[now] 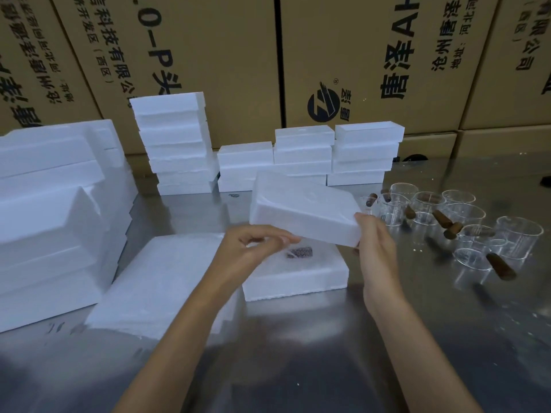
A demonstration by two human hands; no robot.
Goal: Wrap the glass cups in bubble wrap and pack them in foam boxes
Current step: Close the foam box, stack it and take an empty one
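Over the open foam box (298, 278), where a bubble-wrapped cup (299, 252) lies, we hold the foam lid (301, 208) tilted: right hand (377, 234) grasping its corner, left hand (253, 248) pinching its near edge. We should level it, align corners, then press evenly.

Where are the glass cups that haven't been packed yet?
The glass cups stand clustered on the metal table, right of the right hand and in front of the foam stacks.

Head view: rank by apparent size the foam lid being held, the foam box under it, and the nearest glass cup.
1. foam lid and foam box: look alike, box partly hidden, so unranked.
2. glass cup: clearly smallest.
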